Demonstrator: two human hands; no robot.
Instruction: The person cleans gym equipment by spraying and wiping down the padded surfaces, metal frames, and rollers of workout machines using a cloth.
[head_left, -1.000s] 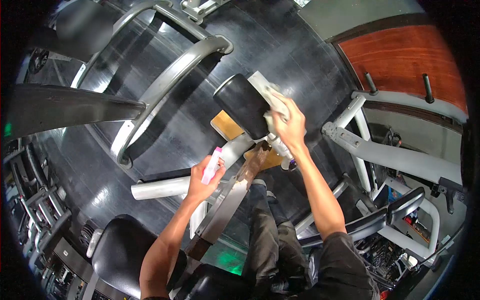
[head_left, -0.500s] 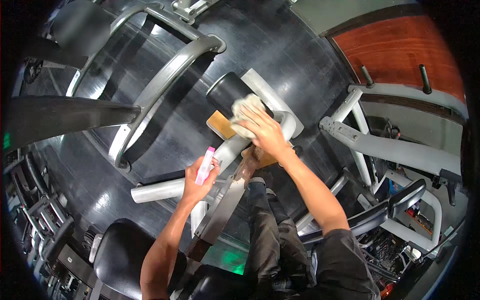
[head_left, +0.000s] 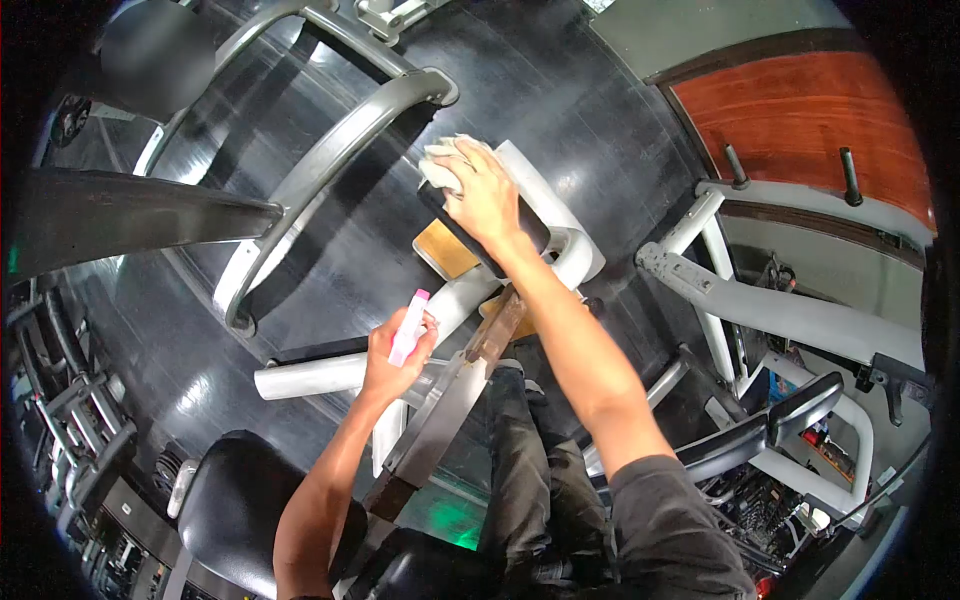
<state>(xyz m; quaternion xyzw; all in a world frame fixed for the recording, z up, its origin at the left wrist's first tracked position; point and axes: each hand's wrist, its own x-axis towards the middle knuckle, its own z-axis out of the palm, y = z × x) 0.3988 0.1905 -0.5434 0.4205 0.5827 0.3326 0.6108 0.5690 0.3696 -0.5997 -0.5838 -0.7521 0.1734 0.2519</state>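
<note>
My right hand (head_left: 482,198) presses a crumpled pale cloth (head_left: 447,160) onto the far end of a black padded cushion (head_left: 530,228), which my hand and forearm partly cover. The cushion sits on a machine with a white curved frame (head_left: 575,262). Nearer to me on the left, my left hand (head_left: 396,352) is closed around a bottle with a pink top (head_left: 410,328), held over the frame's white tube (head_left: 312,377). Beside the cushion is a yellowish wooden plate (head_left: 445,250).
A curved grey metal frame (head_left: 335,160) rises at the upper left. A black seat (head_left: 240,510) is at the lower left, and a grey beam (head_left: 430,425) runs between my arms. More machine frames (head_left: 780,315) stand at the right.
My right hand has moved with the cloth from the cushion's right side, across its near part, to its far left end. My left hand has shifted slightly left, still holding the bottle.
</note>
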